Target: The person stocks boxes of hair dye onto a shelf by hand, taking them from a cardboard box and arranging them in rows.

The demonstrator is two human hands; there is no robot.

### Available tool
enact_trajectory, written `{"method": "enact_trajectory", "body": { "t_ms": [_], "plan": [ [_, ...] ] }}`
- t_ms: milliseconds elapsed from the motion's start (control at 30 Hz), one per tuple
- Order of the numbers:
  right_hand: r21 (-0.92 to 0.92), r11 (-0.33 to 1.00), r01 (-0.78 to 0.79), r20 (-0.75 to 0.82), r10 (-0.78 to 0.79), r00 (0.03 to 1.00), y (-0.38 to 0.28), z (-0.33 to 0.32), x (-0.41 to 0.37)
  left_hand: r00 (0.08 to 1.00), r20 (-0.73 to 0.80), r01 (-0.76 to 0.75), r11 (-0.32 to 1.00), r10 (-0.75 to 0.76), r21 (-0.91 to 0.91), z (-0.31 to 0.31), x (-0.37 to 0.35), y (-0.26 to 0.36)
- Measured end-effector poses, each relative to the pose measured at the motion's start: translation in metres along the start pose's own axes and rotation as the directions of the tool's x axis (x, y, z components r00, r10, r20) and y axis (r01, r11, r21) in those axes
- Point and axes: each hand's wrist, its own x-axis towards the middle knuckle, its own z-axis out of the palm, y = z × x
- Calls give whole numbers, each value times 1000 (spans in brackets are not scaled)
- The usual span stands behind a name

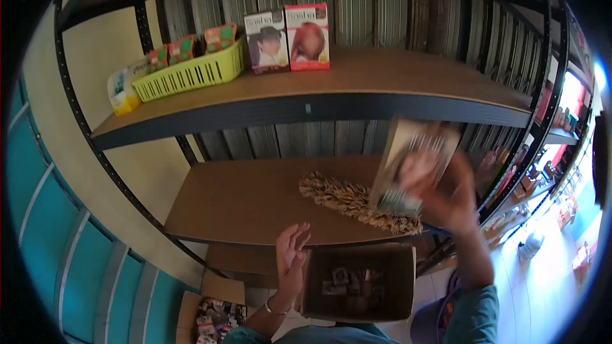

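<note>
Fingers of my right hand (446, 194) are clamped round a blurred box (408, 146), right of centre, above the duster (344, 200) on the middle shelf (242, 197). My left hand (290, 251), fingers spread, sits just beside the carton (382, 258) at bottom centre.

The single view rides on the person's head and faces forward and slightly down into a shelving unit (306, 105), near enough that its two boards fill the wide, rounded frame. The left hand (290, 258) and a cardboard box (357, 283) sit at the bottom edge, right under the lens. The right hand (449, 197), gripping a blurred pack (408, 165), is at mid-right, with the aisle floor (548, 267) curving away beyond.
</note>
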Motion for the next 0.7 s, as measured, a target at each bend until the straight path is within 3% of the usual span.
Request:
{"method": "enact_trajectory", "body": {
  "t_ms": [33, 67, 133, 200, 300, 400, 500, 600, 700],
  "plan": [
    [-1, 1000, 28, -53, -28, 998, -21, -4, 22, 1000, -9, 2, 1000, -2, 14, -8, 0, -1],
    [-246, 963, 106, -96, -133, 986, -43, -5, 48, 1000, -20, 10, 1000, -9, 29, -14, -1, -1],
    [-383, 913, 139, -39, -167, 985, -60, -21, 103, 998, -67, -12, 998, 16, 64, -19, -1, 2],
    [-419, 907, 43, -84, -86, 993, -58, -32, 150, 994, -109, -9, 996, 18, 84, -24, -1, 4],
    [-325, 940, -108, -54, 96, 994, -29, -53, 202, 987, -158, 15, 996, -1, 87, -34, -2, 7],
    [-366, 914, -173, 10, 190, 982, -31, -48, 214, 978, -209, 16, 996, 3, 91, -45, -4, 7],
    [-326, 929, -177, 75, 212, 974, -28, -46, 217, 963, -269, 32, 995, -6, 94, -55, -7, 1],
    [-373, 920, -118, 36, 142, 989, -21, -43, 217, 953, -304, 55, 993, -21, 106, -58, -13, -9],
    [-308, 939, -152, 37, 172, 984, -16, -53, 214, 940, -334, 114, 987, -70, 114, -61, -21, -25]
  ]
}}
